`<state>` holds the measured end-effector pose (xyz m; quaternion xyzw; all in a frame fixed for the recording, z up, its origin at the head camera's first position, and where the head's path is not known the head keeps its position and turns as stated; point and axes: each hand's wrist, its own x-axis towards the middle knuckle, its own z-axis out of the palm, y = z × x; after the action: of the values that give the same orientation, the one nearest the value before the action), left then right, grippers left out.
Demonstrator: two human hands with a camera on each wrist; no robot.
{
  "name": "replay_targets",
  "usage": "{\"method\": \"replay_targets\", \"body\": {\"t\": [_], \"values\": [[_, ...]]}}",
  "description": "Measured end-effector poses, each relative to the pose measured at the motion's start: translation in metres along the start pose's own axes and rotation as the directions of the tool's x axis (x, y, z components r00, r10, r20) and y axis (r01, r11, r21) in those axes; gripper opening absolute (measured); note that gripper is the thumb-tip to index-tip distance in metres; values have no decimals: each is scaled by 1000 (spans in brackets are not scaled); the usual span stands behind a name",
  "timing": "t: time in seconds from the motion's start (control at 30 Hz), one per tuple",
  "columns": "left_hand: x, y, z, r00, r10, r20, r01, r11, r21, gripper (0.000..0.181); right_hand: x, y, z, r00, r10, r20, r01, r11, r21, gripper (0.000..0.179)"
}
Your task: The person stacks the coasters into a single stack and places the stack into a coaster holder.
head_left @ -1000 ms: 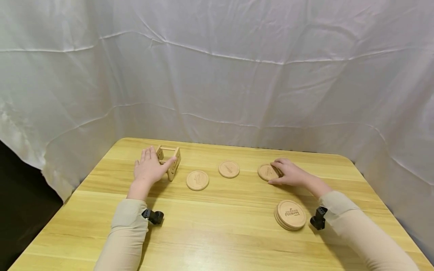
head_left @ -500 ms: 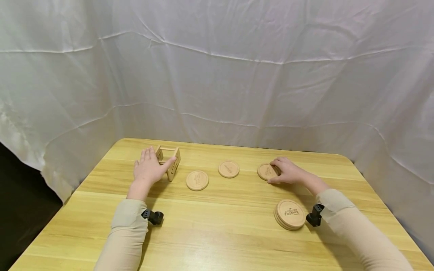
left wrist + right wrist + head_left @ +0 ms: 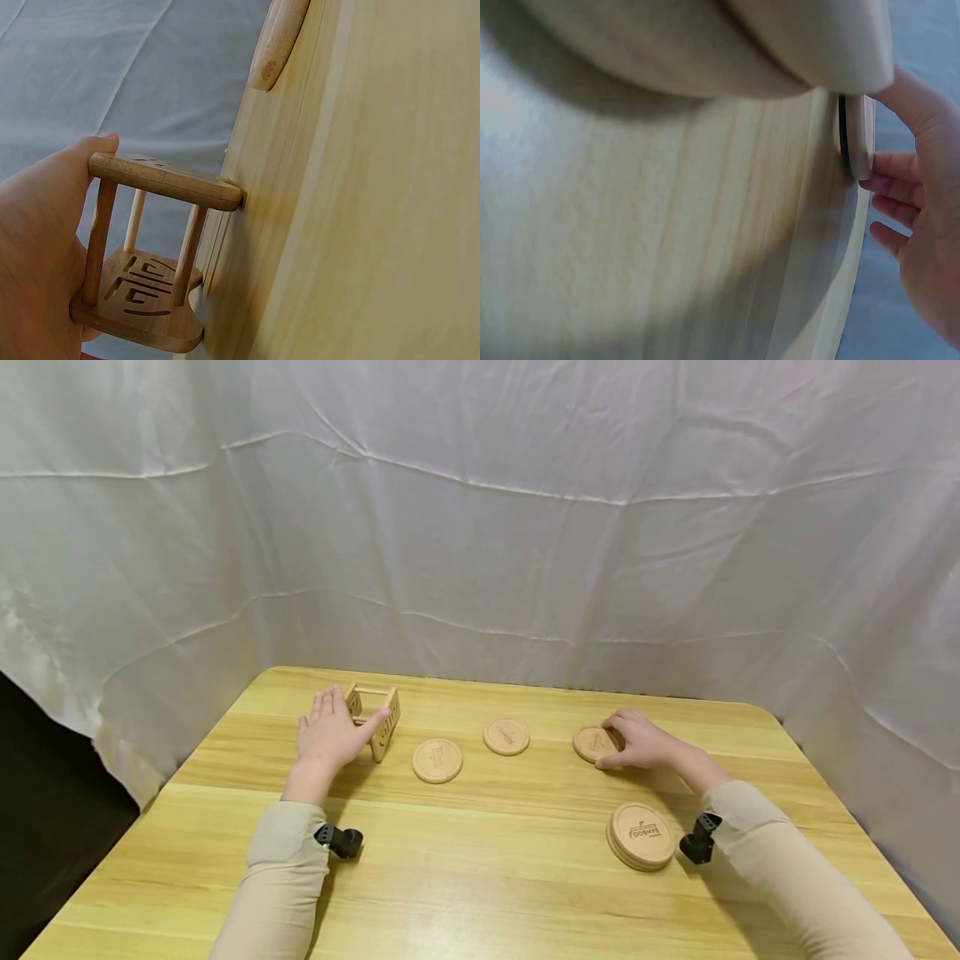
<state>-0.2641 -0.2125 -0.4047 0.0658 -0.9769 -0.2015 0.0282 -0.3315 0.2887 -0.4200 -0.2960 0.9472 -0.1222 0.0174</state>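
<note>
Clasping the wooden holder [image 3: 386, 732] across its end panels in the grip of the left hand [image 3: 330, 735], with no coaster visible inside. Has the first coaster [image 3: 437, 761] just right of the holder, the second coaster [image 3: 507, 737] farther right, both loose. Well right of the holder, pinches the third coaster [image 3: 593, 743] with the right hand [image 3: 645, 744] and has the coaster stack [image 3: 642, 835]. Seems early on, with none yet contained.
</note>
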Motion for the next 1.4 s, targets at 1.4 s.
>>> {"method": "replay_targets", "body": {"t": [1.4], "values": [[0, 0, 1, 1000, -3, -2, 3, 1000, -4, 112, -64, 2, -23, 987, 22, -159, -21, 1000, 11, 71]]}}
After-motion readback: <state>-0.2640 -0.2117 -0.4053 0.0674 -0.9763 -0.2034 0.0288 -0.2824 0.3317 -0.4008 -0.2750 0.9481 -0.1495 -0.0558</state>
